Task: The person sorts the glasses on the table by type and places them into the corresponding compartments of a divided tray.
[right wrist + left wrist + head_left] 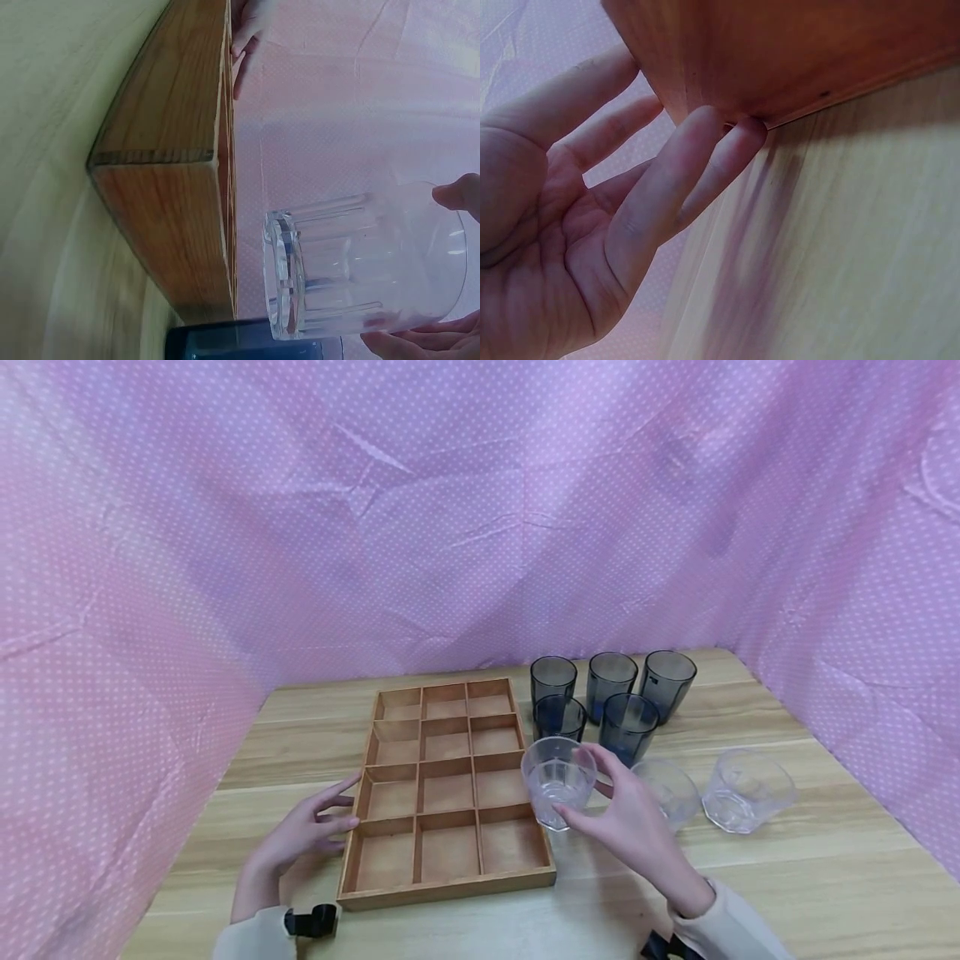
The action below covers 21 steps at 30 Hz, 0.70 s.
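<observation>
A wooden divided box (447, 893) with several square compartments lies on the table. My left hand (300, 828) is at its left side; in the left wrist view, fingertips (705, 124) touch the box's lower edge, the fingers only loosely bent. In my right hand (633, 817) is a clear drinking glass (557, 787), gripped between thumb and fingers. This glass stays upright, raised beside the box's right edge. The right wrist view shows its faceted base (283, 277) apart from the box wall (165, 225).
Several dark grey glasses (553, 677) stand in a group behind the right hand. Two more clear glasses are to its right: one (667, 789) partly hidden by the hand, another (746, 789) farther out. A pink dotted cloth (480, 527) hangs around the table (300, 727).
</observation>
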Available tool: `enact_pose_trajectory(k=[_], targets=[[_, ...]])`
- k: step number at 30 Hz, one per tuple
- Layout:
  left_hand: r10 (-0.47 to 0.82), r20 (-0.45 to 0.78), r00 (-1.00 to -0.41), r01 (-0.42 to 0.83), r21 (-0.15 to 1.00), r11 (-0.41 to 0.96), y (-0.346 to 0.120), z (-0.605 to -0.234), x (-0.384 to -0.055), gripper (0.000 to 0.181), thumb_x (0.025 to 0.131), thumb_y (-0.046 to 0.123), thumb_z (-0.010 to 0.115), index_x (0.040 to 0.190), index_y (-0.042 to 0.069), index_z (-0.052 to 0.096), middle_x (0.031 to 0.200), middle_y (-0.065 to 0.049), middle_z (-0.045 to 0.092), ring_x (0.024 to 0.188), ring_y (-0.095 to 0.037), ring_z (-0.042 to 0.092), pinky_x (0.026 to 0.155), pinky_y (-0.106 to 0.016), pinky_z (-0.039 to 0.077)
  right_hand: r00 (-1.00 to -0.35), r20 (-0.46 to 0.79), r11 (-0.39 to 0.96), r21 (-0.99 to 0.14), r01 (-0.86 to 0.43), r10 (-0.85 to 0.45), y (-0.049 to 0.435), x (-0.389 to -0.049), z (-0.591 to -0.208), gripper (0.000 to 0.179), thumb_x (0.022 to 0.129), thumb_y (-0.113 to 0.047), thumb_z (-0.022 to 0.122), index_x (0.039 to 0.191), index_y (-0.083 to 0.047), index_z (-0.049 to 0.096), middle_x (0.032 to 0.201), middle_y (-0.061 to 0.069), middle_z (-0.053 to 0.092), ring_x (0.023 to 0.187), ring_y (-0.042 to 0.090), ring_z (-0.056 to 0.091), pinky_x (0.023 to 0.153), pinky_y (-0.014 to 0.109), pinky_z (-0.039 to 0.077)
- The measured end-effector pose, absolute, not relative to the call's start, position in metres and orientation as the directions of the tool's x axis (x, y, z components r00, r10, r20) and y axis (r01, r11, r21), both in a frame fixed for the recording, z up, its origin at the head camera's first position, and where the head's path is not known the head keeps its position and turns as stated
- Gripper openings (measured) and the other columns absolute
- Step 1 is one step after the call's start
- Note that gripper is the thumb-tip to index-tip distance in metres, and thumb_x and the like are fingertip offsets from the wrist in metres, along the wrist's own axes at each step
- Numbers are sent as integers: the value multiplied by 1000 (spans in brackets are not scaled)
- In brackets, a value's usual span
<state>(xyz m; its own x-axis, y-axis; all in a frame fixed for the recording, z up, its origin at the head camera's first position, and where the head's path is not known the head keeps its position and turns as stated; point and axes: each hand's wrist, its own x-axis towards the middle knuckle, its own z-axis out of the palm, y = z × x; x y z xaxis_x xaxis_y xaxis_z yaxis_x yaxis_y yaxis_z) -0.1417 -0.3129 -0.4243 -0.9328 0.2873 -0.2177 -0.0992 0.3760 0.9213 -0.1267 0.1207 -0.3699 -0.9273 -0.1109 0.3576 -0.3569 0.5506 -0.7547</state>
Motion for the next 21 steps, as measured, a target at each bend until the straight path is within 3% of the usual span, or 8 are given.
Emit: enact_pose_trajectory(k=[6, 12, 21], targets=[[272, -228, -935, -112, 916, 385, -313, -423, -141, 78, 92, 20, 66, 155, 11, 21, 143, -40, 29, 112, -32, 59, 80, -37, 60, -926, 353, 496, -786, -369, -130, 107, -135, -367, 70, 67, -9, 87, 128, 1, 54, 122, 18, 65, 115, 33, 61, 87, 38, 58], [273, -224, -935, -104, 914, 393, -312, -422, -142, 78, 92, 20, 66, 155, 11, 21, 143, -40, 30, 112, -33, 59, 79, -36, 61, -941, 313, 543, -771, -332, -130, 95, -141, -365, 74, 69, -19, 87, 133, -3, 53, 120, 12, 67, 112, 27, 64, 88, 33, 58], [280, -224, -933, -106, 919, 380, -313, -422, -141, 76, 93, 20, 66, 155, 11, 22, 143, -40, 30, 113, -32, 58, 79, -35, 60, -928, 332, 461, -805, -373, -171, 76, -154, -366, 70, 69, -14, 87, 129, 0, 53, 119, 17, 66, 112, 29, 63, 88, 38, 58]])
